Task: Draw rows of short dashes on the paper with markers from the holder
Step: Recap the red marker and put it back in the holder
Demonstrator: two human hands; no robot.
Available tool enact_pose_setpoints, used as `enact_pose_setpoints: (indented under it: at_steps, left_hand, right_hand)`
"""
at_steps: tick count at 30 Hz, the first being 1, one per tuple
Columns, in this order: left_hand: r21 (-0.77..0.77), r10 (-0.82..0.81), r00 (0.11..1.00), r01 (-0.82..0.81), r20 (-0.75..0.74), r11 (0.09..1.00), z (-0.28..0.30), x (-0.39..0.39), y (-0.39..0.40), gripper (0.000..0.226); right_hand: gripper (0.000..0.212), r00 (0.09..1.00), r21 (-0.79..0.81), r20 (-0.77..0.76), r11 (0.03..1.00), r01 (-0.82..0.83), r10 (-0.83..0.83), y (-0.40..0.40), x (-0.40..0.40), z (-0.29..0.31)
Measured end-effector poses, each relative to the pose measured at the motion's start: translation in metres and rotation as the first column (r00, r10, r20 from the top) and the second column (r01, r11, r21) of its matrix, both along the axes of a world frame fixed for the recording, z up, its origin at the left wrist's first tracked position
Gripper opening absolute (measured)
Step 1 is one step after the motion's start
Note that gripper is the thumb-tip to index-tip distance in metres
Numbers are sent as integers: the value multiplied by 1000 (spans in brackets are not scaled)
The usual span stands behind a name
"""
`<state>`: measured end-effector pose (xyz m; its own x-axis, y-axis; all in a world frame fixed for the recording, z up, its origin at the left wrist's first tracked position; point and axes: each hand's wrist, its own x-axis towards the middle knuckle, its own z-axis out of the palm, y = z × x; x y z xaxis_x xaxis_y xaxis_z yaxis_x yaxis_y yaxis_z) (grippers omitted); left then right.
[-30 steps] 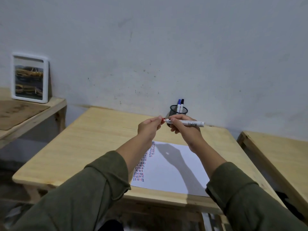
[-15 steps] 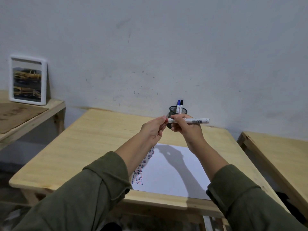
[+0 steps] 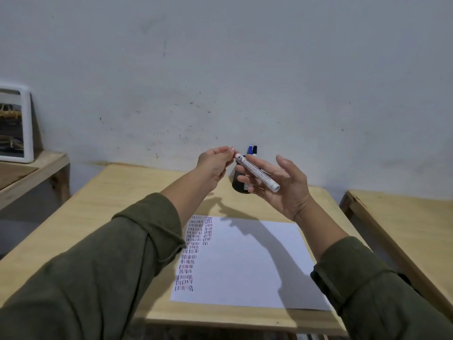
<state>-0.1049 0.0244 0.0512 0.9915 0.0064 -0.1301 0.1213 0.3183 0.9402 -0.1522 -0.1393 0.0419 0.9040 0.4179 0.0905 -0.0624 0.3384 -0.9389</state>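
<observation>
The white marker (image 3: pixel 257 172) slants in the air above the table's far end. My left hand (image 3: pixel 213 166) pinches its upper left end, and whatever is on that end is hidden by my fingertips. My right hand (image 3: pixel 282 186) is palm up with the fingers spread and the thumb lifted away, and the marker's barrel lies across those fingers. Behind my hands stands the dark mesh holder (image 3: pixel 239 184), with a blue marker (image 3: pixel 249 150) and a black marker (image 3: pixel 255 150) sticking out. The white paper (image 3: pixel 247 263) lies below, with columns of short red, blue and black dashes (image 3: pixel 190 256) along its left side.
The paper lies on a light wooden table (image 3: pixel 103 217) against a grey wall. Another wooden table (image 3: pixel 402 217) stands to the right across a narrow gap. On the left, a lower wooden shelf (image 3: pixel 31 168) carries a white-framed picture (image 3: pixel 14 123).
My right hand has loosened from a closed grip to spread fingers. The marker has tipped from level to slanting down to the right. My left hand stays pinched at its left end.
</observation>
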Motion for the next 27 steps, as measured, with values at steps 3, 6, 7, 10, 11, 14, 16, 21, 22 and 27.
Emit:
enact_pose_setpoints:
  at_steps: [3,6,7,10,11,14,16,21,22,27]
  left_hand:
    - [85,-95,994,91,51,992,7,17,-11,18]
    - [252,-116,991,97,64,963,5,41,-22,33]
    - [365,-98,992,64,75,929,1,50,-25,36]
    - [633,-107,988,12,112,774,-15,74,-27,47]
    - [691,-139,983,21,116,723,-21,81,-29,52]
    - [786,-186,975,19,123,618,-32,95,-32,60]
    - [808,-193,974,17,119,589,-38,103,-33,63]
    - [845,-212,970,13,120,535,-53,115,-29,67]
    - [841,-204,972,10,120,540,-55,117,-27,66]
    - [822,-189,975,9,121,569,-65,121,-24,63]
  right_hand:
    - [26,975,-143,77,966,215,-206,-4,21,2]
    - [12,914,-285,156,870,404,-373,-12,52,3]
    - [12,898,-321,180,839,440,-402,-14,63,4]
    - [32,845,-412,291,738,534,-448,-22,95,10]
    - [44,830,-430,331,711,557,-450,-24,105,12]
    - [67,794,-464,433,649,603,-428,-24,133,18]
    - [72,779,-495,493,611,618,-388,-22,151,17]
    - [72,767,-545,555,556,628,-322,-14,182,2]
    - [68,762,-542,563,552,633,-321,-12,186,-1]
    - [72,722,-514,596,522,680,-353,-5,193,-10]
